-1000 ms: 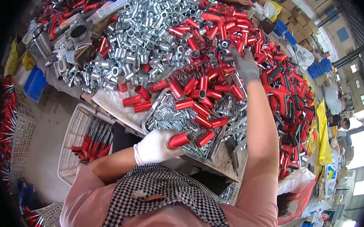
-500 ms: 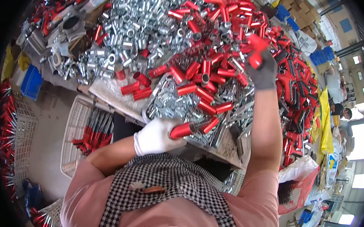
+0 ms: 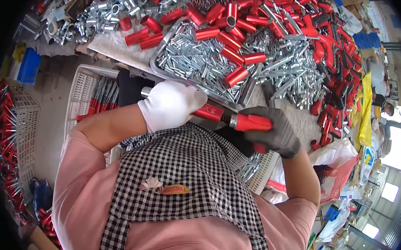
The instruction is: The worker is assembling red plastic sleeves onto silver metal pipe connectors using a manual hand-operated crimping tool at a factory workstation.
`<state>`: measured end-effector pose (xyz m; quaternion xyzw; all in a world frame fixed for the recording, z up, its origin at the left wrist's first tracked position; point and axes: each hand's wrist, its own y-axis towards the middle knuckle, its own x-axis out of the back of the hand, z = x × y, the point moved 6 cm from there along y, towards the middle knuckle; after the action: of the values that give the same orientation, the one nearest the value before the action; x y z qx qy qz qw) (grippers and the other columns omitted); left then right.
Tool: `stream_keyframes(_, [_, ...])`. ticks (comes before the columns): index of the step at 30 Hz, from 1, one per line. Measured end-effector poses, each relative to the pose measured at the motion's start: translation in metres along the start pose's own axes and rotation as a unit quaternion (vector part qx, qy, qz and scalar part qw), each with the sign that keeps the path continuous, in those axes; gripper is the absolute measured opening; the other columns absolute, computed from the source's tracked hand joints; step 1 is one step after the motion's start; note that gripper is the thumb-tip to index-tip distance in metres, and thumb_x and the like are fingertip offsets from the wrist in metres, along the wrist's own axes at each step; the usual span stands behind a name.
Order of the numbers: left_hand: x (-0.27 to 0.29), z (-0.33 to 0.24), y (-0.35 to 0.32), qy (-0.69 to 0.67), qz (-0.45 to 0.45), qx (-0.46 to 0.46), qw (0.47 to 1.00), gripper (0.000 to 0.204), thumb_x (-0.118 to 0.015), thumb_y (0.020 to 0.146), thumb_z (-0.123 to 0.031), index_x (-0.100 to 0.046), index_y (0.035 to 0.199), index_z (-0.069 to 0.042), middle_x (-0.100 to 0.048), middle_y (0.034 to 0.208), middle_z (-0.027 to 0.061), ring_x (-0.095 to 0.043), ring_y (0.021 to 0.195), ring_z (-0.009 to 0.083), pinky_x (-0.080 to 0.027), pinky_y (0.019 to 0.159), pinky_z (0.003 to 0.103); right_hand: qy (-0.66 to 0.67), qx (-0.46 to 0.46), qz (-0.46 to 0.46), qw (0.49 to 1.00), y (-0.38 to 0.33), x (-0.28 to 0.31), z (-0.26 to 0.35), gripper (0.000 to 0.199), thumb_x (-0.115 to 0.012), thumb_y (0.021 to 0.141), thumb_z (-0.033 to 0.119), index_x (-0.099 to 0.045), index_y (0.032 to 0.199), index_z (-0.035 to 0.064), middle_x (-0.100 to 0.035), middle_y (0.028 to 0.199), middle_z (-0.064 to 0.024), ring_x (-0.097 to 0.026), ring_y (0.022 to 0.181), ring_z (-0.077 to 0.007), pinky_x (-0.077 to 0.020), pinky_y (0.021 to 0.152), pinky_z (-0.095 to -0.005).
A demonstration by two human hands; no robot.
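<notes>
My left hand (image 3: 170, 103), in a white glove, is closed around a red metal tube (image 3: 209, 112) held level in front of my apron. A short silver end sticks out beyond that glove on the left. My right hand (image 3: 279, 133), in a dark grey glove, grips a red pistol-shaped handle (image 3: 252, 122). The handle's silver collar lines up with the tube's right end; a dark, narrow section, perhaps a spring, shows between them. Just beyond my hands lies a metal tray (image 3: 156, 66) of small silver pins, with loose red tubes (image 3: 233, 55) on top.
Silver collars (image 3: 121, 1) are heaped at the far left, red handles (image 3: 329, 50) at the far right. White plastic crates (image 3: 75, 90) with red-and-silver pieces stand to my left. A red-and-white sack (image 3: 342, 158) sits at my right.
My right hand has come down from the far-right pile with the red handle and brought it to the tube's right end. The view has tilted nearer to my body.
</notes>
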<state>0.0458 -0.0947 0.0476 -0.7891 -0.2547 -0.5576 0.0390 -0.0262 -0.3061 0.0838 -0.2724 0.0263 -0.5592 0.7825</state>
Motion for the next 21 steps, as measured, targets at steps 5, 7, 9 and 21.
stream_keyframes(5, [-0.024,-0.016,0.000,-0.178,0.204,0.069,0.960,0.023,-0.074,0.074,-0.018,-0.059,0.082,-0.002,-0.064,0.067,0.0130,-0.065,0.063,0.0305,-0.050,0.059,0.042,-0.448,0.379,-0.031,0.809,-0.013,-0.039,0.036,0.045,-0.079,0.067,0.014,-0.068,0.110,0.0076,-0.066,0.091,-0.0088,-0.066,0.077,-0.0241,-0.0558,0.073,-0.0344])
stream_keyframes(7, [-0.041,-0.021,-0.013,-0.414,0.332,0.031,0.847,0.022,-0.074,0.073,-0.018,-0.059,0.078,-0.002,-0.061,0.062,0.0086,-0.059,0.053,0.0210,-0.047,0.053,0.038,-0.527,0.530,-0.021,0.664,-0.025,-0.055,0.030,0.040,-0.074,0.067,0.018,-0.069,0.106,0.0095,-0.064,0.097,-0.0079,-0.064,0.076,-0.0225,-0.0555,0.068,-0.0366])
stream_keyframes(9, [-0.042,-0.028,-0.022,-0.472,0.459,0.134,0.741,0.021,-0.074,0.073,-0.017,-0.060,0.077,-0.002,-0.057,0.060,0.0039,-0.052,0.052,0.0137,-0.043,0.052,0.033,-0.511,0.556,0.010,0.656,-0.028,-0.063,0.032,0.036,-0.073,0.069,0.017,-0.069,0.104,0.0093,-0.063,0.095,-0.0079,-0.064,0.076,-0.0227,-0.0555,0.068,-0.0372])
stream_keyframes(21, [-0.011,-0.013,-0.004,-0.059,0.192,0.065,0.978,0.016,-0.064,0.079,-0.019,-0.062,0.083,-0.004,-0.065,0.073,0.0180,-0.067,0.070,0.0373,-0.053,0.063,0.047,0.050,0.041,-0.021,0.998,0.005,-0.050,-0.037,0.057,-0.081,0.072,0.015,-0.063,0.125,0.0053,-0.069,0.103,-0.0093,-0.066,0.087,-0.0169,-0.0549,0.078,-0.0319])
